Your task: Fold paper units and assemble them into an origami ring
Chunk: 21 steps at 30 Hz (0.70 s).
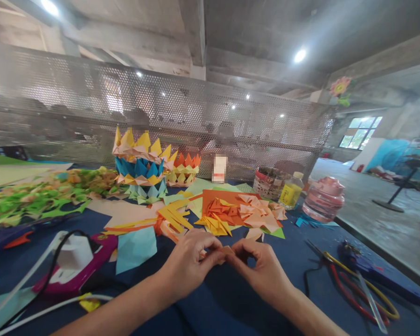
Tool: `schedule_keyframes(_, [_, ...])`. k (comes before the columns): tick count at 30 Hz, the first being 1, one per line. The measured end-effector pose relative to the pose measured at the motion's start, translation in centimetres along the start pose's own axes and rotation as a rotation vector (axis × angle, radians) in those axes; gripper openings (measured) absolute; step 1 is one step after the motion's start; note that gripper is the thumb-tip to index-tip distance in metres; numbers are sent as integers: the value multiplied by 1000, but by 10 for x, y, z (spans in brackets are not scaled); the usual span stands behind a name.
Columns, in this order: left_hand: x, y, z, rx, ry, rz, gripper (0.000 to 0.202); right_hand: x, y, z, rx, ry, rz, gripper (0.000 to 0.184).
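Observation:
My left hand [191, 263] and my right hand [262, 270] meet over the blue table [231, 303], both pinching one small peach folded paper piece [226, 251] between thumbs and fingertips. Just beyond them lie piles of folded paper pieces: orange [222, 207], yellow [215, 226] and peach [261, 212], on an orange sheet [213, 195]. Farther back stands a stacked paper crown [140, 165] of yellow, peach and blue points, with a smaller orange one [185, 170] beside it.
A pink-and-white device with cables [77, 263] lies at left, next to a light blue sheet [135, 247]. Scissors [357, 284] and a blue tool [378, 270] lie at right. A basket [269, 182], a yellow bottle [290, 191] and a pink jar [324, 198] stand behind. Green paper scraps [38, 196] cover the far left.

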<state>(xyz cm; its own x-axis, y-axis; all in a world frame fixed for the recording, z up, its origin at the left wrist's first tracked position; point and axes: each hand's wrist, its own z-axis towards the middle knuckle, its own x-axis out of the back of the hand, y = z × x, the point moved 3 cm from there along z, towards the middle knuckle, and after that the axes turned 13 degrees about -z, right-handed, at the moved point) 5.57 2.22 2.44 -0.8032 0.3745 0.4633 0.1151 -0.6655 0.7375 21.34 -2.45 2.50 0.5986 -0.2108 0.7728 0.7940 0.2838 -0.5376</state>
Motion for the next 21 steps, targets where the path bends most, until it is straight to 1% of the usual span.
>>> schedule_keyframes(2, [-2,-1,0,2,-33,-1,18,0,1,-1,3,-2,3,32])
schedule_keyframes(7, [-2,-1,-1,32,-1,1,19,-1,0,0,10,-19,25,31])
schedule_keyframes(12, [0,1,-2,85,14,-9,24,-2,-1,0,29,-39,32,35])
schedule_keyframes(16, [2,2,0,150,16,-50,22,-1,-2,0,37,-61,27,35])
schedule_keyframes(21, [0,-1,3,254,0,-158,28,1,-1,0,32,-77,17,33])
